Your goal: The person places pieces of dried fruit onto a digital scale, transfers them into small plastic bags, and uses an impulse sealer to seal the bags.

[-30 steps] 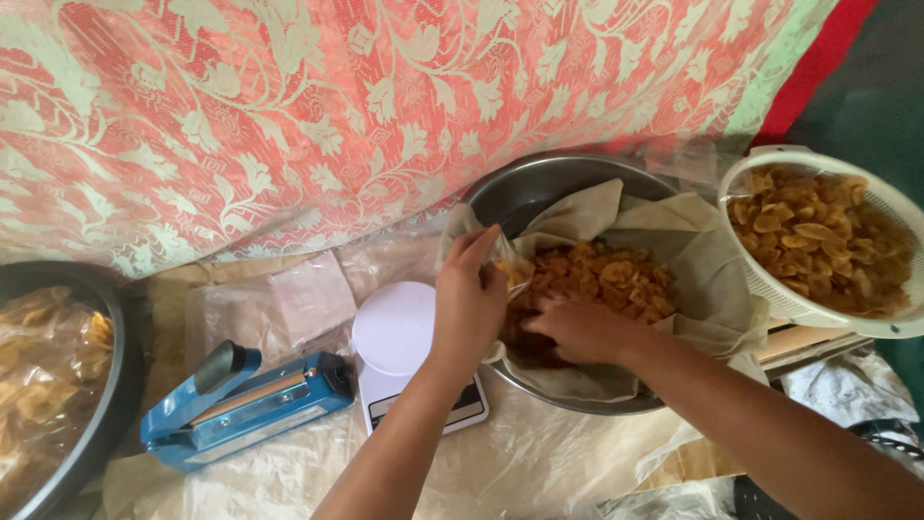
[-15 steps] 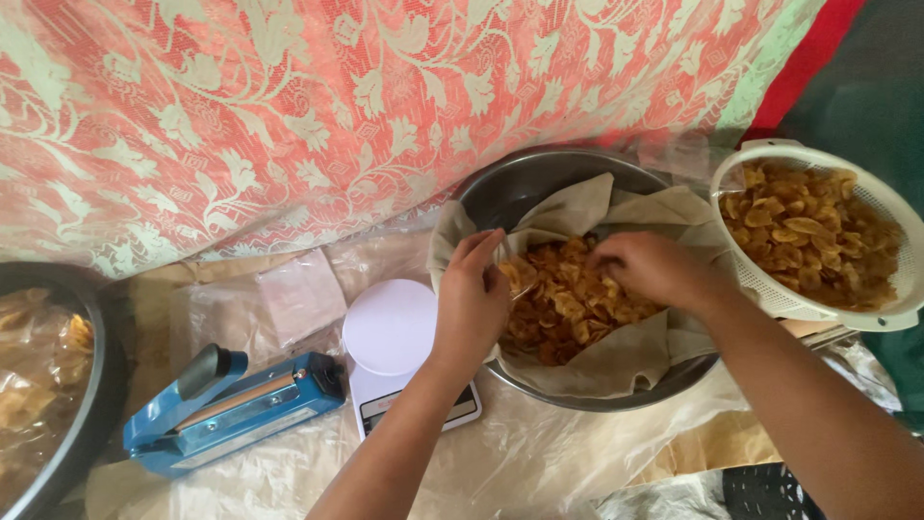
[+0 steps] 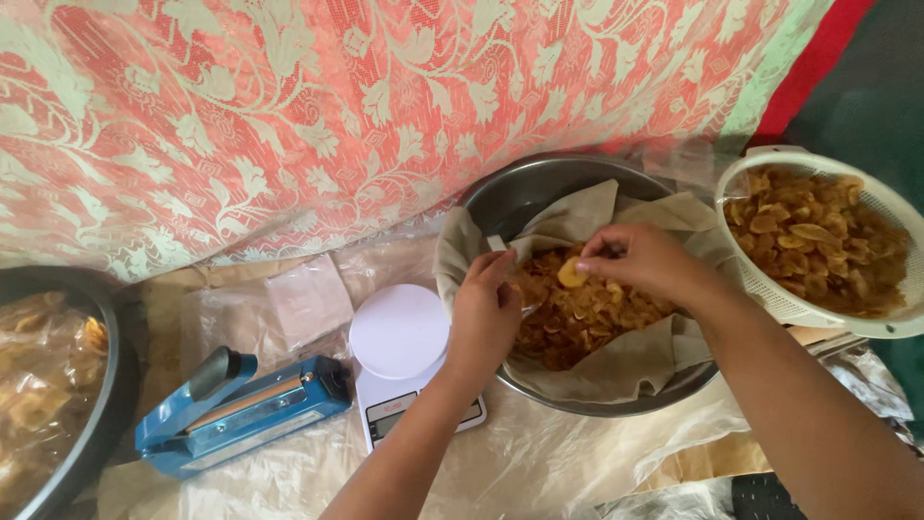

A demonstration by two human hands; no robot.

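Note:
A steel bowl [image 3: 539, 188] lined with beige paper holds a heap of golden fried chips [image 3: 587, 313]. My left hand [image 3: 486, 313] grips the open mouth of a clear plastic bag at the bowl's left rim. My right hand [image 3: 645, 262] hovers over the heap, its fingers pinched on a few chips [image 3: 572, 274] right next to the bag's mouth. Just left of the bowl stands a white digital kitchen scale [image 3: 399, 332] with a round platform, nothing on it.
A white colander [image 3: 866, 323] full of chips stands at the right. A blue heat sealer [image 3: 236, 409] lies at the front left. A stack of clear bags [image 3: 308, 300] lies behind it. A dark pan [image 3: 96, 424] with packed chip bags is at the far left. Patterned red cloth hangs behind.
My right hand rose from the front of the heap and came toward the bag mouth with chips in its fingers. My left hand stayed on the bag.

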